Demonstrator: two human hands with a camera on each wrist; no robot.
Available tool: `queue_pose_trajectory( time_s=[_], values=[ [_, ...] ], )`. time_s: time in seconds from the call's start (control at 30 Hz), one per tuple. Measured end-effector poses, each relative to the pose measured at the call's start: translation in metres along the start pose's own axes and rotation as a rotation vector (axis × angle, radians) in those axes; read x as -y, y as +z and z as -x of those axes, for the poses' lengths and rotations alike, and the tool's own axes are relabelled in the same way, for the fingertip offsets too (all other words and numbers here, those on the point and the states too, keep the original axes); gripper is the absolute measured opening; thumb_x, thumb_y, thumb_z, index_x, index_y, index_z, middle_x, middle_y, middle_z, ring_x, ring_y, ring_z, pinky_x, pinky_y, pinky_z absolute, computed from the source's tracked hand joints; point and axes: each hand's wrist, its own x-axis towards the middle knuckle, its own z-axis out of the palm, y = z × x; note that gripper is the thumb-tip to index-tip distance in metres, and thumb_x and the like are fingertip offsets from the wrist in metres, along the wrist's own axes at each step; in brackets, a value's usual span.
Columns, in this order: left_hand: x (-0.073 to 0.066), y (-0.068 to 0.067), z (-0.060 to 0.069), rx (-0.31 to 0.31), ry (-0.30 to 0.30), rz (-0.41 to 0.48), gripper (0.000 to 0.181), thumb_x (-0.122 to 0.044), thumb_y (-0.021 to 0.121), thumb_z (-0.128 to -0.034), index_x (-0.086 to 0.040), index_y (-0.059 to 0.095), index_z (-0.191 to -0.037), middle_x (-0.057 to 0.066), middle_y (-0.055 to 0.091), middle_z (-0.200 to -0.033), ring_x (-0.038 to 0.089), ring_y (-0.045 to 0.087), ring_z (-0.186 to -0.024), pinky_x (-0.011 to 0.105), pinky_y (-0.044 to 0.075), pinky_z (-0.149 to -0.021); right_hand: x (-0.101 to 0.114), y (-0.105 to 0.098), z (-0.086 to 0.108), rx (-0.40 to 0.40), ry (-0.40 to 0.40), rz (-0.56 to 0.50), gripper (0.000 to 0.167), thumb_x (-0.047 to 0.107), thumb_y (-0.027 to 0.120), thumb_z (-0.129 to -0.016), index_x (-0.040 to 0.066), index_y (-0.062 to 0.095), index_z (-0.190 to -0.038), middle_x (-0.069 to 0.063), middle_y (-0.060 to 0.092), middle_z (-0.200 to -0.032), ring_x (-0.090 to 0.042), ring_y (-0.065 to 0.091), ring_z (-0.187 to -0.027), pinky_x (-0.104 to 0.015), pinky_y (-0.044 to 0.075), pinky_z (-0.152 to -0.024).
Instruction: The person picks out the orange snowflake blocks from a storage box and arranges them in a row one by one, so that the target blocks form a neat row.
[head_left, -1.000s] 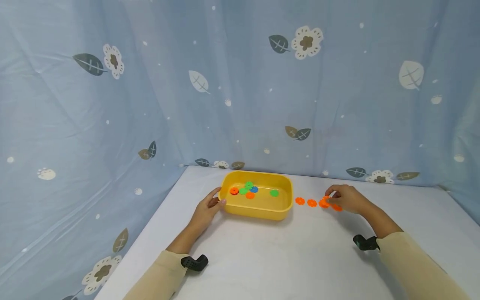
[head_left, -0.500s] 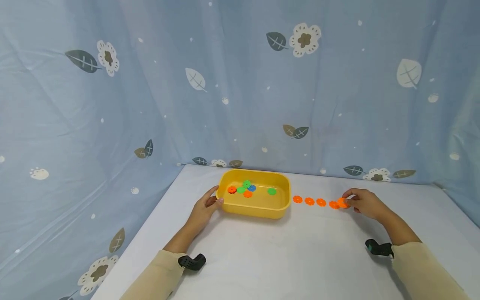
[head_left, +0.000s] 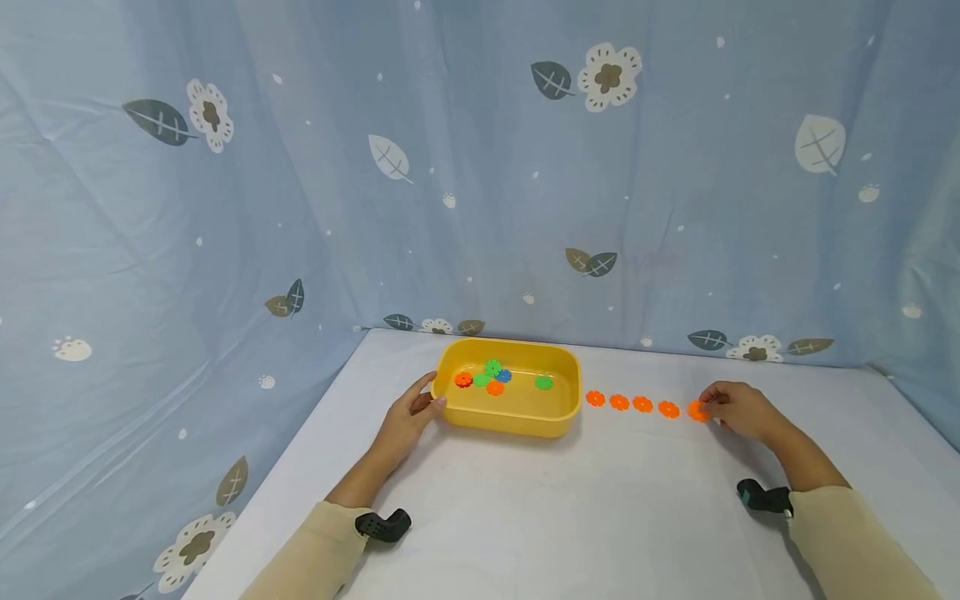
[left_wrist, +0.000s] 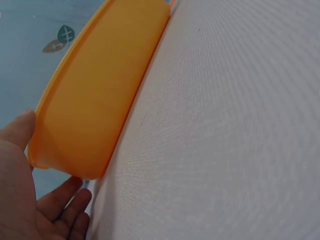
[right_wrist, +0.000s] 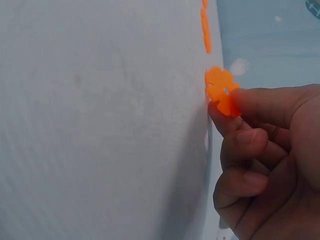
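My right hand pinches an orange flower-shaped disc between thumb and index finger, at the right end of a row of orange discs. In the right wrist view the other fingers are curled below it. To its left in the row lies another orange disc, a small gap apart. My left hand holds the left end of a yellow plastic tray, with a digit at its rim and other fingertips by its lower corner in the left wrist view.
Inside the tray lie several green discs, a blue disc and orange discs. The row's left end, an orange disc, is close beside the tray's right wall. A patterned blue curtain hangs behind the white table.
My right hand has moved right along the row with an orange disc, which now sits apart from the disc beside it. The left hand has stayed at the tray.
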Motion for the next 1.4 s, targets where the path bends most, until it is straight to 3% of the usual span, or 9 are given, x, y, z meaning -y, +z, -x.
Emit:
queue_pose_trajectory(
  time_s=[0.63, 0.97, 1.4],
  values=[
    [-0.002, 0.0, 0.003, -0.003, -0.011, -0.011, 0.059, -0.046, 0.065, -0.0914, -0.038, 0.044, -0.145, 0.011, 0.056, -0.136, 0.027, 0.053, -0.122, 0.049, 0.043, -0.1, 0.003, 0.001, -0.005, 0.008, 0.009, 0.103, 0.015, 0.009, 0.061, -0.094, -0.005, 0.062, -0.099, -0.007, 0.062, -0.085, -0.022, 0.055, -0.076, -0.036, 0.05, -0.069],
    [-0.001, -0.002, 0.002, 0.01, 0.011, 0.024, 0.057, -0.039, 0.065, -0.0931, -0.037, 0.044, -0.145, 0.009, 0.06, -0.131, 0.026, 0.055, -0.121, 0.048, 0.043, -0.1, 0.004, 0.0, -0.01, 0.042, 0.044, 0.153, 0.016, 0.009, 0.062, -0.093, -0.005, 0.062, -0.1, -0.01, 0.061, -0.089, -0.026, 0.054, -0.08, -0.043, 0.051, -0.076],
    [-0.003, -0.002, 0.001, 0.01, 0.002, -0.007, 0.056, -0.041, 0.064, -0.0937, -0.036, 0.043, -0.146, 0.01, 0.058, -0.133, 0.027, 0.054, -0.122, 0.05, 0.043, -0.1, 0.008, 0.001, -0.015, 0.076, 0.075, 0.194, 0.014, 0.008, 0.062, -0.093, -0.004, 0.061, -0.099, -0.011, 0.059, -0.088, -0.028, 0.053, -0.081, -0.044, 0.051, -0.077]
  ],
)
